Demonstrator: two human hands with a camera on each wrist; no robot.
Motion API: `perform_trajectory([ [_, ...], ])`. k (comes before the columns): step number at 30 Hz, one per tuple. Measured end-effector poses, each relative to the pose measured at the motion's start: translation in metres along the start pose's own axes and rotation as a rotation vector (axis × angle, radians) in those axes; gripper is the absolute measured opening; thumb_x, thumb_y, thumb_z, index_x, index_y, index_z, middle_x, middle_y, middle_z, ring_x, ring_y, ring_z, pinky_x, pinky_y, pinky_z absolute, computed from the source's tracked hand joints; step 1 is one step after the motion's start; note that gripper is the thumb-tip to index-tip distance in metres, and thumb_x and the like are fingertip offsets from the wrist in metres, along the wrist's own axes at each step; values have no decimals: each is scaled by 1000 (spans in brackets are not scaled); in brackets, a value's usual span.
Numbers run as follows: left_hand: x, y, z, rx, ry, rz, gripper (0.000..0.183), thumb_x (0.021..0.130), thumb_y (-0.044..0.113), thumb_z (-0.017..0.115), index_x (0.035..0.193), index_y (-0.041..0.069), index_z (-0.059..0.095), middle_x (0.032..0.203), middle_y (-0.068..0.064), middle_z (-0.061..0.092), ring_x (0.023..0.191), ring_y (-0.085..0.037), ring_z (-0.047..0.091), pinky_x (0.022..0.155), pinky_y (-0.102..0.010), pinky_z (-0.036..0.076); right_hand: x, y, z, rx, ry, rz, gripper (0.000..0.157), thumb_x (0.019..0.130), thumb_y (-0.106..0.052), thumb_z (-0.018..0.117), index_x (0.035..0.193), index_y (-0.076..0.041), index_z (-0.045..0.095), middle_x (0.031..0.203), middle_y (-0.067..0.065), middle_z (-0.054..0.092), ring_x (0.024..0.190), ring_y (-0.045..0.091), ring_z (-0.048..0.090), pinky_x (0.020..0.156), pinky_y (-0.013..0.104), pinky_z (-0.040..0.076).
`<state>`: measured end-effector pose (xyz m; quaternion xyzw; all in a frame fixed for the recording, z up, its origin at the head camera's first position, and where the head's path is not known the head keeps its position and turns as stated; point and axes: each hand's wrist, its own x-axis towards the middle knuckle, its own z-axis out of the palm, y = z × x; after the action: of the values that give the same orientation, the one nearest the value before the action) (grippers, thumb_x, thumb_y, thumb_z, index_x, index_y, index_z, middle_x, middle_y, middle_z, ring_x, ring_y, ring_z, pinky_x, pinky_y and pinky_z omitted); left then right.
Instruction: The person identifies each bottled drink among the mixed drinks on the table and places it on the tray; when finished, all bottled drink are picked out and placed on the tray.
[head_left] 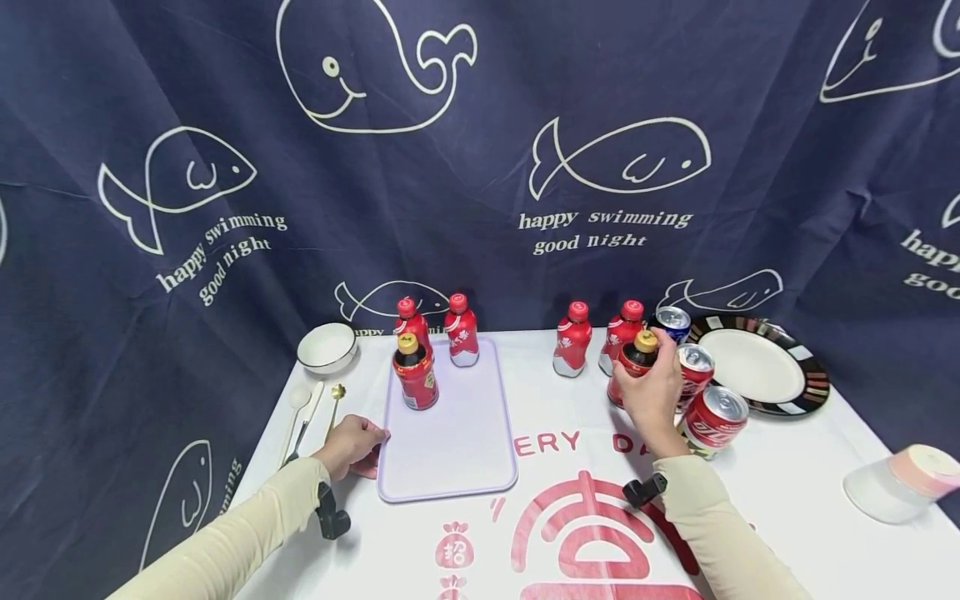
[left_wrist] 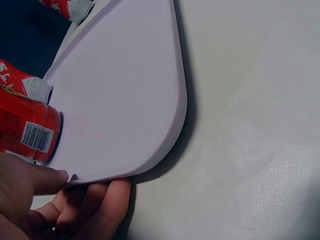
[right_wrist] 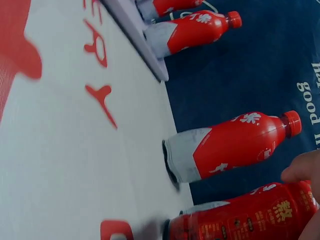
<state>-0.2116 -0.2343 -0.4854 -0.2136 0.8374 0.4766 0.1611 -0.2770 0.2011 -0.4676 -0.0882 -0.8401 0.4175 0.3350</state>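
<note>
Evidently the gold-capped bottle (right_wrist: pixel 245 216), upright at the three o'clock side of the tray (head_left: pixel 457 454), is gripped by the right hand (head_left: pixel 656 396), so grasping seems the step in hand. The next move probably calls for lifting clear of the red cans (head_left: pixel 711 425), at its three and four o'clock; the left hand (head_left: pixel 350 447) pinches the tray's nine o'clock edge (perhaps steadying it).

Saw only part of the blue can (head_left: pixel 672 319), right of centre in the head view. Lost much of the right hand (right_wrist: pixel 308 168) and the top of the gripped bottle (right_wrist: pixel 240 220) past the right-wrist view's right edge. Could not read its tiniest print.
</note>
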Motion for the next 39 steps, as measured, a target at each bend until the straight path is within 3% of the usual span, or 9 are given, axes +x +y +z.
perform_trajectory([
  [13, 2, -2, 0, 13, -4, -2, 15, 87, 14, 59, 85, 0, 55, 66, -10, 54, 50, -15, 55, 47, -32, 57, -3, -5, -2, -1, -25, 2, 71, 66, -9, 77, 128, -19, 43, 119, 16, 56, 110, 34, 50, 94, 50, 40],
  [19, 5, -4, 1, 24, 9, -21, 15, 86, 15, 60, 84, 1, 56, 67, -10, 55, 50, -15, 55, 47, -33, 57, -9, -16, -1, 56, -91, -13, 72, 64, -7, 78, 126, -19, 44, 117, 13, 58, 108, 31, 52, 92, 49, 44],
  [23, 6, -3, 1, 39, 21, -26, 14, 86, 15, 60, 84, 2, 56, 68, -10, 56, 51, -15, 55, 47, -31, 56, -9, -30, 0, 115, -181, -47, 71, 64, -8, 79, 125, -18, 45, 114, 12, 60, 104, 29, 55, 89, 48, 47],
  [30, 7, -4, 0, 41, 26, -29, 14, 86, 15, 60, 83, 2, 56, 66, -9, 55, 51, -14, 55, 47, -31, 56, -6, -58, 8, 307, -498, -138, 70, 65, -3, 80, 124, -12, 43, 112, 16, 57, 104, 27, 55, 93, 46, 46],
  [35, 7, -3, 1, 49, 25, -33, 15, 87, 16, 60, 84, 2, 56, 67, -9, 56, 52, -14, 55, 46, -29, 56, -9, -78, 24, 258, -568, -260, 69, 62, -6, 82, 120, -16, 47, 105, 12, 61, 96, 25, 58, 85, 45, 50],
  [39, 7, -3, 1, 48, 24, -25, 15, 87, 16, 60, 83, 2, 56, 68, -9, 56, 52, -14, 55, 46, -29, 55, -11, -94, 43, 295, -602, -299, 68, 60, -7, 83, 117, -19, 48, 102, 9, 62, 93, 21, 59, 84, 41, 51],
])
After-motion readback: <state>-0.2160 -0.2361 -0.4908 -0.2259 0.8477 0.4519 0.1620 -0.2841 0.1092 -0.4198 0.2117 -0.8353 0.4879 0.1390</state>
